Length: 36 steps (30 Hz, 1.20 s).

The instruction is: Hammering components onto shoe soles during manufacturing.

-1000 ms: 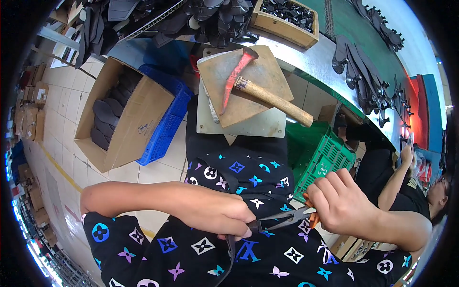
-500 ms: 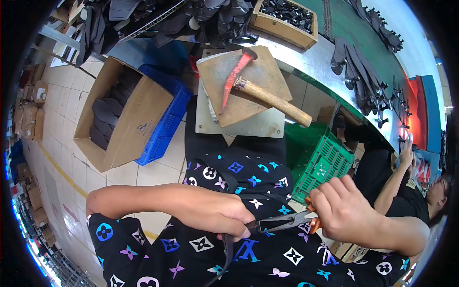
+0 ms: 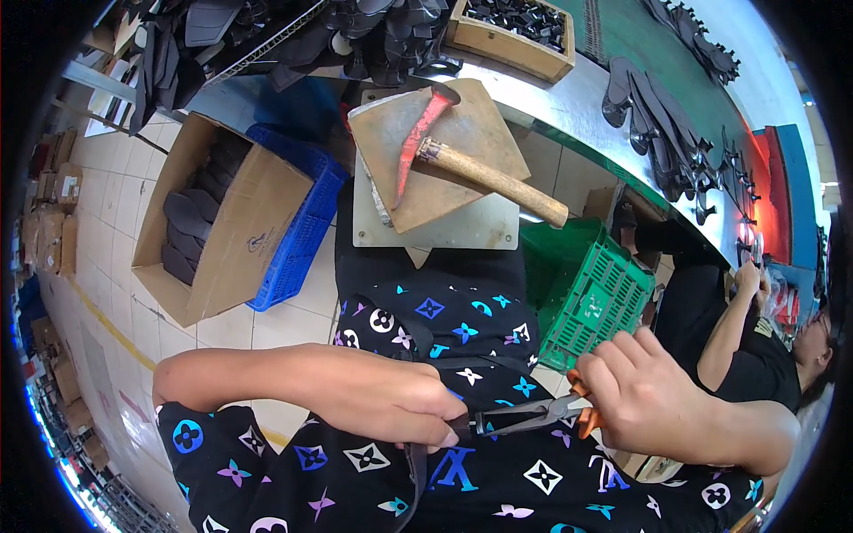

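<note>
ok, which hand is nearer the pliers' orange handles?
Right: the right hand grips the orange handles; the left hand is at the pliers' tip end, holding a dark strip.

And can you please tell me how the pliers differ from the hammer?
The pliers have orange handles; the hammer has one wooden handle. The hammer's head is mostly red, while the pliers' metal is grey. The right hand holds the pliers; the hammer lies on a brown board. Both are hand tools.
</note>
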Each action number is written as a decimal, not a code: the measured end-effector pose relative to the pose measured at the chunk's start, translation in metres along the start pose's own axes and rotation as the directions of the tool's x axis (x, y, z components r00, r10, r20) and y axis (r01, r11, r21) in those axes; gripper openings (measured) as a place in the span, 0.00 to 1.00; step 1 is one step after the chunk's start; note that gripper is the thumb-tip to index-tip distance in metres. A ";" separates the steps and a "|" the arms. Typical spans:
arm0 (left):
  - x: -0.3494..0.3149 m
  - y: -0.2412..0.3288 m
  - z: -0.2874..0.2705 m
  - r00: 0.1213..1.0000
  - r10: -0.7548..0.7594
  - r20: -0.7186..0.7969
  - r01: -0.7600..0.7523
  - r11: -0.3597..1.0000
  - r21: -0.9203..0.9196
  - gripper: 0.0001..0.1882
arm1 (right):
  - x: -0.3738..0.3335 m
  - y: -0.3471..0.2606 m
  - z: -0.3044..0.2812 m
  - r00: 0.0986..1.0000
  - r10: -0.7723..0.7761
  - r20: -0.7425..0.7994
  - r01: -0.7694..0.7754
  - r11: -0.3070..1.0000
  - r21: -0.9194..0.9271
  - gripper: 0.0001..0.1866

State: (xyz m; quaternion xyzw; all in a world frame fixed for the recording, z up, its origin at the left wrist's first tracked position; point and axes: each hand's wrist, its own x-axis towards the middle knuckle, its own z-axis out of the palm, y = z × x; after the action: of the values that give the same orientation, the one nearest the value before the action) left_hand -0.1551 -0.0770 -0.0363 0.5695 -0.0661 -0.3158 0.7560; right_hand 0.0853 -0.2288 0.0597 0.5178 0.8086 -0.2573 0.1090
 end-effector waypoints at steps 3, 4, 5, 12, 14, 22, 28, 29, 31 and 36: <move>-0.002 0.000 -0.001 1.000 -0.015 0.001 0.015 1.000 0.010 0.19 | -0.004 0.007 -0.009 0.962 0.108 0.249 -0.184 0.933 0.310 0.18; -0.006 -0.011 0.003 1.000 -0.012 0.009 0.012 1.000 0.019 0.19 | -0.011 0.013 -0.010 0.896 0.119 0.428 -0.340 0.803 0.489 0.19; -0.013 -0.028 0.007 1.000 -0.003 0.022 0.005 0.997 -0.081 0.18 | -0.029 0.028 0.000 0.892 0.257 0.373 -0.404 0.824 0.398 0.20; -0.028 -0.020 -0.021 0.973 0.080 -0.216 -0.106 0.988 -0.114 0.16 | -0.072 0.143 0.068 0.789 0.613 -0.041 -0.547 0.732 0.407 0.19; -0.034 -0.021 -0.031 0.941 0.146 -0.304 -0.188 0.975 -0.115 0.15 | -0.062 0.165 0.095 0.740 0.671 -0.029 -0.565 0.645 0.516 0.17; -0.039 -0.042 -0.017 0.740 0.212 -0.638 -0.472 0.840 -0.268 0.17 | -0.055 0.220 0.215 0.461 0.866 -0.195 -0.424 0.408 0.808 0.14; -0.019 -0.056 -0.021 0.596 0.267 -0.757 -0.560 0.814 -0.155 0.17 | -0.059 0.190 0.296 0.118 0.979 -0.167 -0.229 0.190 0.955 0.11; -0.016 -0.054 -0.024 0.602 0.268 -0.752 -0.553 0.819 -0.151 0.17 | -0.057 0.178 0.296 0.099 0.984 -0.151 -0.227 0.170 0.959 0.12; -0.004 -0.048 -0.028 0.614 0.231 -0.755 -0.556 0.805 -0.206 0.18 | -0.047 0.153 0.286 0.097 0.975 -0.198 -0.082 0.206 0.975 0.12; 0.015 -0.016 -0.050 0.785 0.150 -0.601 -0.429 0.832 -0.353 0.17 | -0.001 0.139 0.161 0.195 0.872 -0.449 -0.123 0.476 0.871 0.13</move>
State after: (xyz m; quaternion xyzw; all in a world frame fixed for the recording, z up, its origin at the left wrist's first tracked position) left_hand -0.1264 -0.0463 -0.0716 0.4162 0.1431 -0.0214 0.8977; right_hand 0.1952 -0.2687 -0.1176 0.8212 0.3288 -0.1583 -0.4387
